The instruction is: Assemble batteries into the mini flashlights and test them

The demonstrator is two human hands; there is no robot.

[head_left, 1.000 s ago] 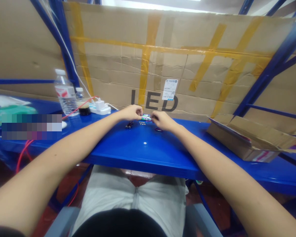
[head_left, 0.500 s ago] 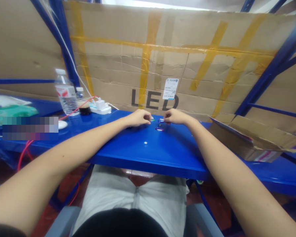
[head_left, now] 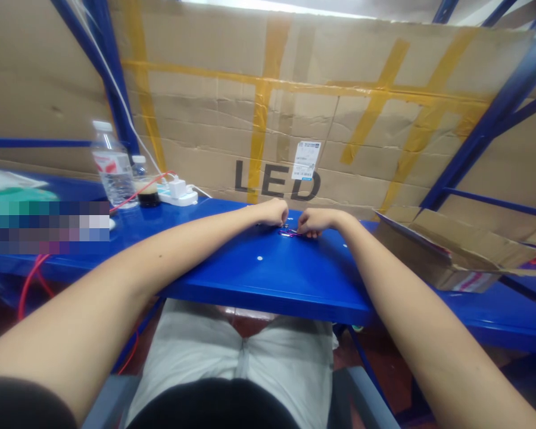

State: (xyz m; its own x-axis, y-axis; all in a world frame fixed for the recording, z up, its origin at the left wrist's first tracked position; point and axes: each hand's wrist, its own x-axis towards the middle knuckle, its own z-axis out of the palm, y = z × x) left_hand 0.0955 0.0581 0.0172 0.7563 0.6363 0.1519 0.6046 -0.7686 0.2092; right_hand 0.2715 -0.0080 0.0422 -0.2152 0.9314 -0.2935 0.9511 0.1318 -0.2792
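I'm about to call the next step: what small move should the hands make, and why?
Probably have the right hand gently pinch the small shiny purple piece on the blue table. Its fingertips are right at the piece's end, and the left hand is close by on the other side. Whether either hand already grips something is too small to tell.

The left hand (head_left: 273, 211) has moved right, the right hand (head_left: 316, 221) nearer the purple piece (head_left: 287, 235).
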